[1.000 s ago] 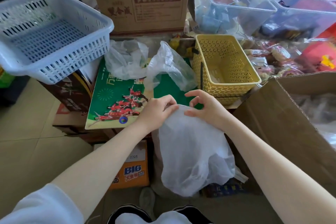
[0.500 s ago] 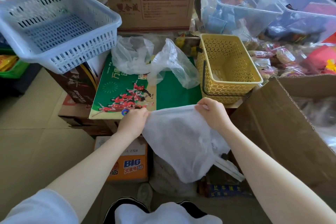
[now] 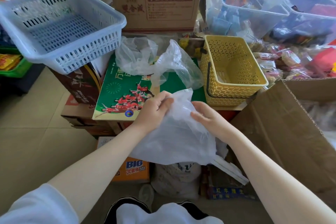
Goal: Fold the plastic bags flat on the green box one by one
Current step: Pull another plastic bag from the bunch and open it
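A translucent white plastic bag (image 3: 174, 138) hangs in front of the green box (image 3: 120, 85), its top corner lifted over the box's near edge. My left hand (image 3: 154, 111) grips the bag's upper left edge with curled fingers. My right hand (image 3: 205, 116) pinches the bag's right side a little lower. Two crumpled clear bags (image 3: 138, 56) (image 3: 178, 63) lie on the far part of the green box.
A yellow basket (image 3: 234, 85) stands right of the green box. A pale blue basket (image 3: 60, 23) sits at the left, a cardboard box (image 3: 156, 3) behind. A large open carton (image 3: 283, 129) is at the right. Boxes and a sack crowd the floor below.
My hands have come closer together, bunching the bag that was stretched wide half a second ago. The bag's top has risen over the green box's near edge.
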Demonstrator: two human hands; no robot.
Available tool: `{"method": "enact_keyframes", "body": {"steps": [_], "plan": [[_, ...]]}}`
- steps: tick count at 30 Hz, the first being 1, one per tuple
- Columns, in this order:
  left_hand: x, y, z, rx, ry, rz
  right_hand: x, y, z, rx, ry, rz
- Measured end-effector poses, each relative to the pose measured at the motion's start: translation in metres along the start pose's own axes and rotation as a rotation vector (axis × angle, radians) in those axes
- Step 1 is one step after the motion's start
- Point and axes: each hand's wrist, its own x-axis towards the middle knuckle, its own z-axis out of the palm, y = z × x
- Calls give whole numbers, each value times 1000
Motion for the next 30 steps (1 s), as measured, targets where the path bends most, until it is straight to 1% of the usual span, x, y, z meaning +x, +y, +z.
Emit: {"method": "enact_keyframes", "body": {"steps": [2, 4, 5, 7, 8, 9, 10, 12, 13, 14, 15, 16, 18, 20, 22, 25, 28, 30], "plan": [[0, -5, -6, 4, 22, -31, 1, 6, 4, 17, 20, 83], [1, -10, -10, 1, 79, -66, 7, 11, 6, -58, 72, 93], [2, -14, -13, 10, 125, -84, 11, 15, 4, -87, 136, 113], [3, -26, -22, 57, 248, -129, 17, 28, -3, -147, 333, 194], [4, -35, -28, 80, 308, -161, 19, 36, -9, -187, 434, 255], [4, -43, -34, 98, 342, -190, 19, 43, -13, -232, 500, 331], [4, -52, -39, 112, 342, -206, 19, 48, -16, -280, 521, 411], [3, -63, -43, 125, 295, -208, 21, 48, -14, -401, 476, 502], [3, -64, -43, 122, 274, -200, 24, 44, -10, -462, 450, 485], [4, -64, -44, 115, 253, -186, 29, 35, -5, -502, 435, 415], [5, -61, -44, 99, 223, -166, 33, 24, 2, -516, 428, 303], [6, -58, -44, 82, 185, -142, 36, 8, 9, -495, 419, 165], [9, -49, -45, 63, 111, -72, 39, -28, 22, -350, 356, -103], [13, -40, -46, 49, 63, -15, 42, -57, 33, -246, 265, -258], [16, -33, -48, 21, 42, 14, 47, -73, 40, -209, 280, -306], [21, -27, -53, -7, 83, 35, 56, -83, 43, -186, 368, -279], [25, -27, -60, 58, 102, 34, 63, -86, 37, -119, 355, -212], [28, -29, -64, 145, 86, 40, 67, -85, 31, -59, 415, -149]]}}
